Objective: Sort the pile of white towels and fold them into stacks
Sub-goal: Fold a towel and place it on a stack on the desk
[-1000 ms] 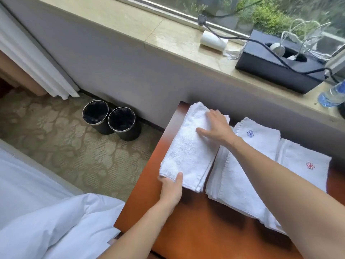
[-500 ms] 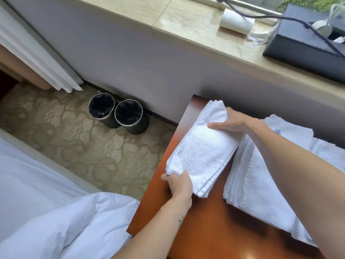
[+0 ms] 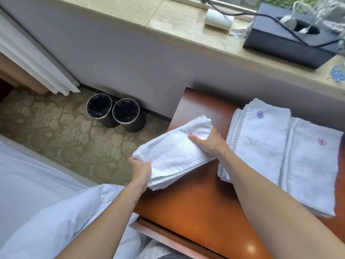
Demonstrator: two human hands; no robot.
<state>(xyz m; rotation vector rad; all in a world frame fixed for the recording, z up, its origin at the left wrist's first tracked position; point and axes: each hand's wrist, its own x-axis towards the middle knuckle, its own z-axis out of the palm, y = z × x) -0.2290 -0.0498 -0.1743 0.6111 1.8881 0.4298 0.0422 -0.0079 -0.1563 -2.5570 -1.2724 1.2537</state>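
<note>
A folded plain white towel (image 3: 173, 152) is lifted over the left end of the wooden table (image 3: 196, 202), turned slantwise. My left hand (image 3: 141, 170) grips its near left end. My right hand (image 3: 209, 142) holds its far right end, thumb on top. To the right lies a folded stack with a blue flower mark (image 3: 261, 143). Beside that stack, further right, lies another stack with a red flower mark (image 3: 313, 165).
Two black bins (image 3: 115, 114) stand on the carpet by the wall at left. White bedding (image 3: 37, 202) fills the lower left. On the stone sill above sit a paper roll (image 3: 218, 20), a black tissue box (image 3: 291, 42) with cables, and a water bottle (image 3: 338, 71).
Both hands have gripped the plain towel, lifted it off the table and swung it leftward and toward me, away from the blue-marked stack. The view has shifted.
</note>
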